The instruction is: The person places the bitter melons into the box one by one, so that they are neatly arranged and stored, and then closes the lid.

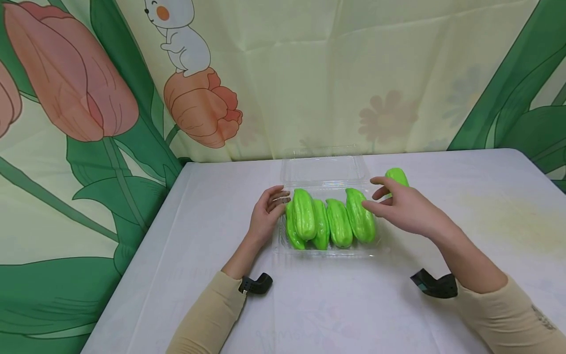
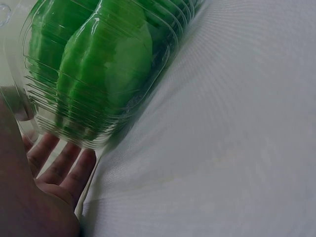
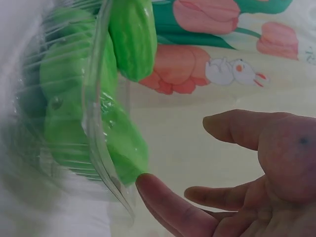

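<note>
The clear plastic box (image 1: 327,246) sits at the middle of the table (image 1: 199,221), a little toward the far edge, with its lid (image 1: 325,169) folded back flat behind it, and it holds a row of green gourds (image 1: 338,221) lying side by side, ends pointing toward me and away. My left hand (image 1: 267,214) is at the box's left end, fingers relaxed and nearly straight, the tips against the outermost gourd and the box wall; from the left wrist view the ribbed wall (image 2: 98,94) stands just above my spread fingers (image 2: 61,165). My right hand (image 1: 404,209) is at the right end, open and holding nothing, one fingertip touching the rightmost gourd in the row (image 1: 360,221); the right wrist view shows that fingertip (image 3: 148,185) at the gourd's end, right by the box rim (image 3: 96,123). One more gourd (image 1: 396,176) lies outside the box on the cloth, just behind my right fingers; I think it is not touching them, though my hand hides its near end. Bare cloth runs wide on both sides of the box and toward me, while the flowered curtain (image 1: 88,98) closes off the far edge just past the lid.
</note>
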A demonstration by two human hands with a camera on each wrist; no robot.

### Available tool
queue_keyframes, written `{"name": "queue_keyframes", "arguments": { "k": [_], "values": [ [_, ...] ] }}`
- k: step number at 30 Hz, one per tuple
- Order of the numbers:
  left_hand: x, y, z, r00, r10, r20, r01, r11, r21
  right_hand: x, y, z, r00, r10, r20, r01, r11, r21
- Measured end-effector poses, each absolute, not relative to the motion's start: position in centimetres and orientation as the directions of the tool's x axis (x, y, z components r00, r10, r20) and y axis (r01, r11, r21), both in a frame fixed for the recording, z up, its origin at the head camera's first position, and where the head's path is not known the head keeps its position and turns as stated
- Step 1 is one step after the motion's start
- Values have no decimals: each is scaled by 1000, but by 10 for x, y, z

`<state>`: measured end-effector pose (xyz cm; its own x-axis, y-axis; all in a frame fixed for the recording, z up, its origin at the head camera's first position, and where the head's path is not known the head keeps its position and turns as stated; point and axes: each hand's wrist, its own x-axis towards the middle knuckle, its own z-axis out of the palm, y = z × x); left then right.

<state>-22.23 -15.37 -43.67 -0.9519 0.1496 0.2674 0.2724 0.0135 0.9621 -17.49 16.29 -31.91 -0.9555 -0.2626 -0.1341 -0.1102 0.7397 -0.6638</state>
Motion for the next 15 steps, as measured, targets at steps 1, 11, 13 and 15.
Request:
{"name": "queue_keyframes", "arguments": {
  "k": [1,11,13,15],
  "values": [
    [-222,-153,-437,-951,149,272,276,9,961,-175,164,-319,-956,-260,-133,-108,738,-666],
    [-222,-152,-435,-950,137,281,286,17,958,-180,166,-323,-964,-262,-39,-128,592,-796],
    [-222,-152,-436,-950,138,280,285,15,959,-182,165,-327,-957,-291,-11,-147,513,-846],
    [-222,-152,-436,-950,141,280,284,9,959,-184,164,-329,-948,-320,1,-151,444,-883]
  ]
}}
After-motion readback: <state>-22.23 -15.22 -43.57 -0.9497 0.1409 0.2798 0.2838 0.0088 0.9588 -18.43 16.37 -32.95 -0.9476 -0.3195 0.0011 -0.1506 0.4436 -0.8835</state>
